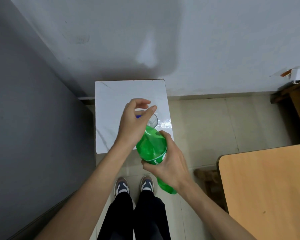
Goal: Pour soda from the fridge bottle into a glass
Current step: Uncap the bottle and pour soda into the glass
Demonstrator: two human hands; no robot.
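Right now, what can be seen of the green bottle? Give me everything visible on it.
The green bottle is translucent green plastic with a green label band bearing white lettering. It is tilted, neck pointing away toward the clear glass on the white marble-look tabletop, base toward the person. The right hand grips it around the label. The left hand covers the neck area, so cap and mouth cannot be seen. No liquid level can be made out.

Green soda bottle [151, 148], clear glass [153, 120], white grey-veined marble tabletop [114, 101], tan wood desk [267, 187] at 4 o'clock.
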